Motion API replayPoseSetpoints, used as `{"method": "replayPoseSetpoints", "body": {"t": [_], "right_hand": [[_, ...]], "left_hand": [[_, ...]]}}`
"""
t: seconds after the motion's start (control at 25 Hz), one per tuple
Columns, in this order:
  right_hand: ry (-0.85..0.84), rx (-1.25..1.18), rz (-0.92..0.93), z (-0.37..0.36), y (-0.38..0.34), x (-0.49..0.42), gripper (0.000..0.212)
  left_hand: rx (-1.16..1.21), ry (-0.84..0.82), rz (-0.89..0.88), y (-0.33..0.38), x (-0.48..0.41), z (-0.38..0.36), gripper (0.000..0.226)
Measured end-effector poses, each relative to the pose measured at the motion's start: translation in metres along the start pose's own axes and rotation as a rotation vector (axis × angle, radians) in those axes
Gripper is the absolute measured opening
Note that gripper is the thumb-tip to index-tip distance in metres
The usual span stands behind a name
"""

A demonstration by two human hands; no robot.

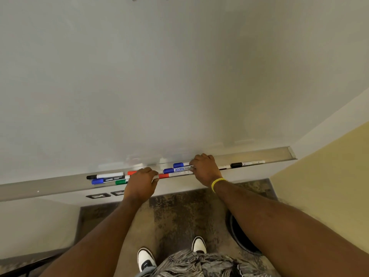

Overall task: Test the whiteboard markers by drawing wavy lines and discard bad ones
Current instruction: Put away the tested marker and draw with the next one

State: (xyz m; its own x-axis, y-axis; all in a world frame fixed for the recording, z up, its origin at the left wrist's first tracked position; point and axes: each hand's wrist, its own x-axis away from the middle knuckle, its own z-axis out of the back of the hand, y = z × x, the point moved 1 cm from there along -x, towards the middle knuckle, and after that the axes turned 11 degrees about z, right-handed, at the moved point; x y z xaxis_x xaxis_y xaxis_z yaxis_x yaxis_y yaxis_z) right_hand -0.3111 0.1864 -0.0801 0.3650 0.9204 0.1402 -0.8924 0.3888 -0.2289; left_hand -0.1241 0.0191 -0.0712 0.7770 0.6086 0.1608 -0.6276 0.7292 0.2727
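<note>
A blank whiteboard (pixel 159 76) fills the upper view, with a grey marker tray (pixel 50 185) along its bottom edge. Several markers lie in the tray: a black-capped one (pixel 104 175), a blue-capped one (pixel 108 179), a green-capped one (pixel 121 182), a red-capped one (pixel 175 174), two blue-capped ones (pixel 177 169) and another black-capped one (pixel 247 163) at the right. My left hand (pixel 140 183) rests curled over the tray's middle, covering parts of markers. My right hand (pixel 204 169) has its fingers down on the ends of the blue and red markers.
A dark round bin (pixel 242 238) stands on the patterned floor under my right forearm. A yellow wall (pixel 329 176) runs along the right. Two wall sockets (pixel 98 195) sit below the tray. My shoes (pixel 145 258) stand close to the wall.
</note>
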Motion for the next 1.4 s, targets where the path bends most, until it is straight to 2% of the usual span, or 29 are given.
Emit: {"method": "replayPoseSetpoints", "body": {"t": [0.16,0.36,0.72,1.04,1.24,1.32,1.4], "right_hand": [[-0.086,-0.034,0.048,-0.002,-0.022,-0.014,0.027],[-0.115,0.017,0.106,-0.015,-0.043,-0.018,0.033],[-0.190,0.140,0.078,-0.021,-0.050,-0.031,0.038],[-0.177,0.124,0.046,-0.015,-0.051,-0.041,0.035],[-0.024,-0.034,0.062,-0.003,-0.061,-0.028,0.033],[0.016,-0.130,0.081,0.002,-0.068,-0.015,0.030],[0.012,-0.239,0.070,0.003,-0.076,0.003,0.025]], "left_hand": [[-0.011,-0.015,0.029,-0.009,0.008,0.007,0.030],[-0.019,-0.058,0.049,-0.018,0.013,0.007,0.033],[-0.006,-0.090,0.059,-0.026,0.014,0.001,0.036],[0.074,-0.065,0.083,-0.031,0.009,0.004,0.034],[0.135,-0.082,0.035,-0.013,0.005,0.011,0.043],[0.097,-0.175,-0.023,-0.001,0.004,0.010,0.043],[0.032,-0.297,-0.096,0.010,0.006,0.007,0.033]]}}
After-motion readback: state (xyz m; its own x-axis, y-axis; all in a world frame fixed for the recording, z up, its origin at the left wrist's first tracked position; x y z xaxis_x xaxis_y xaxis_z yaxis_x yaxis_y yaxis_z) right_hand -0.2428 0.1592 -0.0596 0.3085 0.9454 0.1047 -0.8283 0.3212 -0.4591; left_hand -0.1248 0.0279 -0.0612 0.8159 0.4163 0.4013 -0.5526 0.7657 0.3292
